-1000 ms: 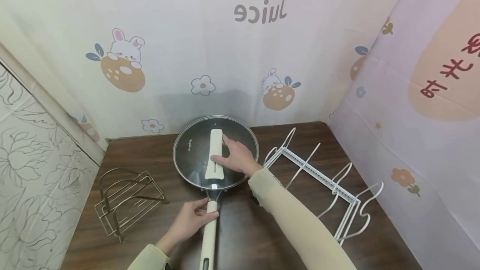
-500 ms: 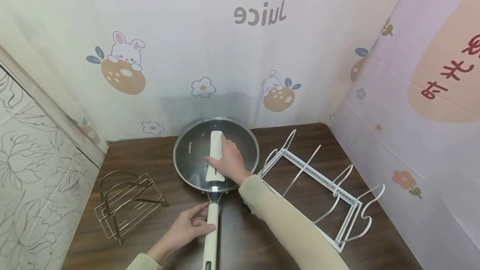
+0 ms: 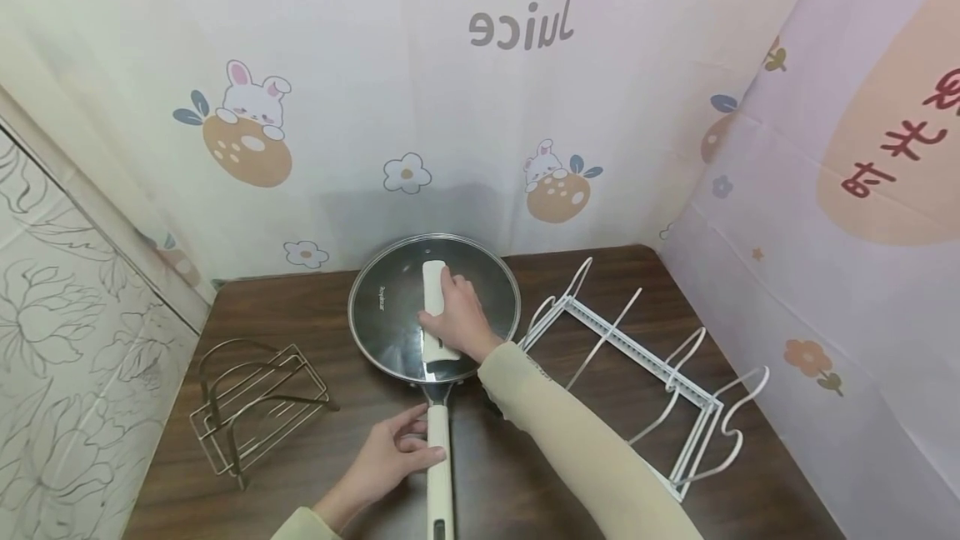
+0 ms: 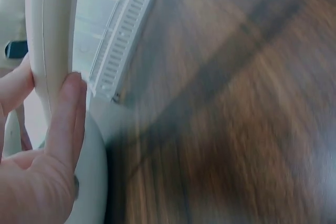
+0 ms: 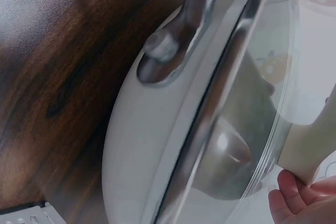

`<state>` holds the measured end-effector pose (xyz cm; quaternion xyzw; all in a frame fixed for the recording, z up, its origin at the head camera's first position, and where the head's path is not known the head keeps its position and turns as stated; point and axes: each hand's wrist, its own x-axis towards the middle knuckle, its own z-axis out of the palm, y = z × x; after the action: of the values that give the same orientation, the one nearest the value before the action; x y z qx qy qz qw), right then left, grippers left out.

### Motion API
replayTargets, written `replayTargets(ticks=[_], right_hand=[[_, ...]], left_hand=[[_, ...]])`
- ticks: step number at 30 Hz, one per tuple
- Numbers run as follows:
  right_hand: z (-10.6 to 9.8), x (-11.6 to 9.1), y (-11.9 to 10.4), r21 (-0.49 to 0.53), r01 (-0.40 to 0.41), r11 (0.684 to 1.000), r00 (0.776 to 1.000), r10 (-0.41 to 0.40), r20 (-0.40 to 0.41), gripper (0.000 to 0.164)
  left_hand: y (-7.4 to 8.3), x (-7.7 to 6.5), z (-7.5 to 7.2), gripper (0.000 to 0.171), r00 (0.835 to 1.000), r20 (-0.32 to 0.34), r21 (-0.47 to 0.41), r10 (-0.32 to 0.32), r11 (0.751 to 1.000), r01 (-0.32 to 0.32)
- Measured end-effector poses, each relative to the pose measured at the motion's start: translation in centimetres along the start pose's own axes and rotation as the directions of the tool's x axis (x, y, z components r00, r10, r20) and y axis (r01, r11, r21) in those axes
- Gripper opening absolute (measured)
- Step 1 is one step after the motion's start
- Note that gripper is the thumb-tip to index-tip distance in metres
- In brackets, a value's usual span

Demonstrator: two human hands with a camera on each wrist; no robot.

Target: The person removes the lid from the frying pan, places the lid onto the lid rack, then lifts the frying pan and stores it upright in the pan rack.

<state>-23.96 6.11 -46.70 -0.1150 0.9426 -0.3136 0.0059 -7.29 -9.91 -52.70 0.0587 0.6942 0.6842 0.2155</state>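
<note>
A frying pan with a cream handle (image 3: pixel 438 490) sits at the back middle of the table, its glass lid (image 3: pixel 386 327) on top. My left hand (image 3: pixel 390 452) grips the pan handle near the pan, thumb on top. The left wrist view shows its fingers (image 4: pixel 65 116) around the cream handle. On the lid, my right hand (image 3: pixel 463 319) grips the upright cream lid handle (image 3: pixel 433 282) from the right side. Seen from the right wrist, the pan's pale outer wall (image 5: pixel 136 145) and the lid's steel rim fill the middle, with the right hand's curled fingers (image 5: pixel 291 198) in the corner.
A bronze wire rack (image 3: pixel 258 411) stands on the dark wooden table (image 3: pixel 330 473) at the left. To the right lies a white metal rack (image 3: pixel 637 348) with several curved wires, partly behind the right sleeve. Printed curtains (image 3: pixel 465 107) close off the back and right.
The pan handle's near end has swung to the right, with the left hand moving along. The lid handle has turned slightly, and the right hand has closed further over it.
</note>
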Motion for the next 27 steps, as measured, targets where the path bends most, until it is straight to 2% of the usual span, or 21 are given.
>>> replayTargets(ticks=[7,10,15,22,27], right_hand=[[-0.2,0.4,-0.3,-0.03,0.01,1.0,1.0,-0.009,0.017,0.093],[0.1,0.3,-0.5,-0.013,-0.043,0.999,0.999,0.043,0.0,0.09],[0.9,0.2,-1.1,0.012,-0.142,0.99,0.986,0.143,-0.081,0.081],[1.1,0.1,-1.8,-0.062,-0.204,0.977,0.972,0.195,-0.132,0.071],[1.3,0.5,-2.0,-0.051,-0.244,0.968,0.958,0.233,-0.167,0.059]], left_hand=[[0.1,0.3,1.1,0.095,0.999,-0.041,-0.035,-0.034,0.999,0.033],[0.1,0.3,1.1,0.096,0.998,-0.047,-0.023,-0.032,0.999,0.031],[0.1,0.4,0.9,0.095,0.999,-0.036,-0.014,-0.021,1.0,0.021],[0.2,0.5,0.6,0.091,1.0,-0.011,0.068,0.001,0.998,0.0],[0.3,0.5,0.5,0.089,1.0,0.004,0.097,0.018,0.995,-0.019]])
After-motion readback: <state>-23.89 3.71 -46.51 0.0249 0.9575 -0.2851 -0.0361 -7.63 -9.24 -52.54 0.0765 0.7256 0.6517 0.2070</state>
